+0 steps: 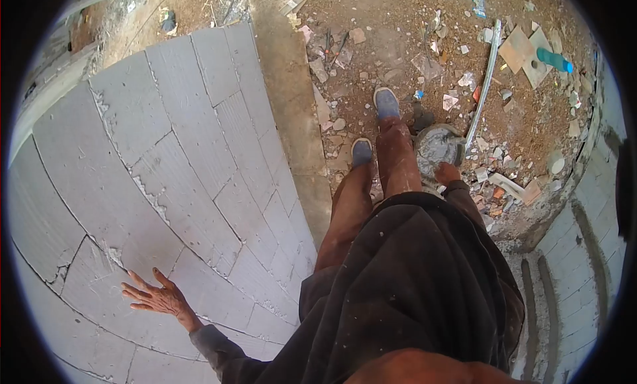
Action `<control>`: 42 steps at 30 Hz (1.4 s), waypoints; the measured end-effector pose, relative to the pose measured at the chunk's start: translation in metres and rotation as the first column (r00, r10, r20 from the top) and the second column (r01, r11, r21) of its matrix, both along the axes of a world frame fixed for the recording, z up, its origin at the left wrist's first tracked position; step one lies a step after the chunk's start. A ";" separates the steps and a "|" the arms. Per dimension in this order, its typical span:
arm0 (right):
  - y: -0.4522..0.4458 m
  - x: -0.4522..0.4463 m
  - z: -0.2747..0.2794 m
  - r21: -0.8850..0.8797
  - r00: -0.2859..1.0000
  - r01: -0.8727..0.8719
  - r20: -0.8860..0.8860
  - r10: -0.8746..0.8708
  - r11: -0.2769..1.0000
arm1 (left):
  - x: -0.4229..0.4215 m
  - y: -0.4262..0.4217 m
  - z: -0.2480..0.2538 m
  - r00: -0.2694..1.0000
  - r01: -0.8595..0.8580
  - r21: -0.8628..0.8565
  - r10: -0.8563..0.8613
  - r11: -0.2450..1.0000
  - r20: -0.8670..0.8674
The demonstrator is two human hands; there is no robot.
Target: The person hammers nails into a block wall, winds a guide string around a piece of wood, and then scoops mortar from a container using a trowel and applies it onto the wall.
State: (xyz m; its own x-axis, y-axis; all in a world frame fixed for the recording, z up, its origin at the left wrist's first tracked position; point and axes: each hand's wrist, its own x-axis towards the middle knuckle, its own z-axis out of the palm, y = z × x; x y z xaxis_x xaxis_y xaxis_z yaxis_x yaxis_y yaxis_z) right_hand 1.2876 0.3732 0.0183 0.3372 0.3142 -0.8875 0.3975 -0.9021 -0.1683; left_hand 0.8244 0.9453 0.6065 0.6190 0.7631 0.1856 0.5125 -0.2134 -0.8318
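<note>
Hands wide apart: the left hand [156, 298] spread by the block wall [199, 185]; the right hand [448, 174] curled at the bucket [456, 129] rim (grip unclear). Its grey mortar [436, 145] looks heavy, sloppy; best held level, by the rim.

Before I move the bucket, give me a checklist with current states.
1. Left hand holds nothing, fingers spread: ok.
2. Left hand braced on the block wall: cannot tell; it is over the blocks, contact unclear.
3. Right hand at the bucket: ok on position; firm grip cannot tell.
4. Grey mix in the bucket: ok.
5. Ground by the shoes free of rubble: not ok, loose pieces lie around.
6. Long strip well away from the bucket: not ok, its near end lies right beside it.
</note>
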 end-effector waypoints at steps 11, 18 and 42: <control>0.138 0.098 0.043 0.314 0.982 -0.149 0.157 0.104 0.938 | -0.012 -0.007 -0.001 0.985 -0.076 -0.028 0.079 0.997 0.152; 0.263 0.158 0.013 0.520 0.957 -0.256 0.258 0.136 0.815 | -0.017 0.013 -0.034 0.978 -0.057 0.014 0.054 0.998 0.200; 0.537 -0.015 -0.239 0.324 0.389 -0.921 0.720 0.574 0.218 | -0.079 0.065 -0.083 0.960 0.258 0.567 -0.272 0.782 -0.062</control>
State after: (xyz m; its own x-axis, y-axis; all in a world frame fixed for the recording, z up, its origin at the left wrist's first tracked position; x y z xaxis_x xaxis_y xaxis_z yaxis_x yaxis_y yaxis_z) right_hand 1.2722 0.9104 -0.2205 -0.1834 0.9625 -0.1997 0.9804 0.1642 -0.1087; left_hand 0.7453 1.0099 0.5231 0.7719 0.3244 0.5467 0.5250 0.1596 -0.8360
